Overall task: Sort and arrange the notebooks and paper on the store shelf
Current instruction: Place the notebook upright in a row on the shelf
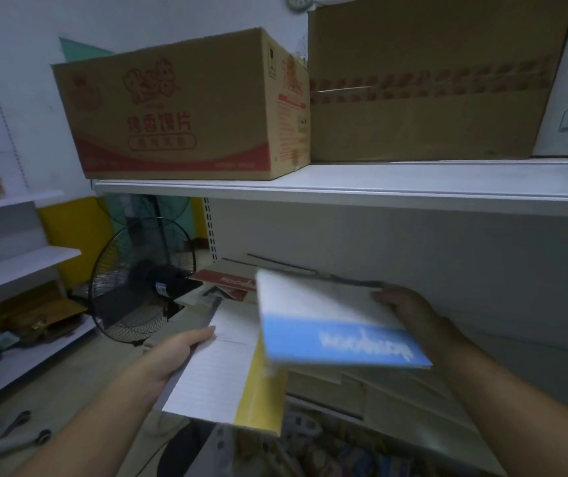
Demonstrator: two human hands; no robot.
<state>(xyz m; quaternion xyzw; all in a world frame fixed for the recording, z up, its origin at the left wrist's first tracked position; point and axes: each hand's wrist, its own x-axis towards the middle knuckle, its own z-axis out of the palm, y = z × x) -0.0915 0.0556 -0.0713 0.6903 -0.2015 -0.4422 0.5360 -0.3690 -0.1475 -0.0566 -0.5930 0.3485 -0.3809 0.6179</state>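
Right hand (403,304) grips a blurred blue-and-white notebook (327,325); left hand (179,349) holds a white lined, yellow-edged notebook (213,373)

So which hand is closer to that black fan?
Left. The left hand holds the lined pad just right of the fan; the right hand holds the blue notebook much farther right.

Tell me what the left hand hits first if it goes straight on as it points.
Likely the left edge of the blue-and-white notebook held by the right hand. Depth is unclear: the left hand, holding the lined pad, might pass beneath.
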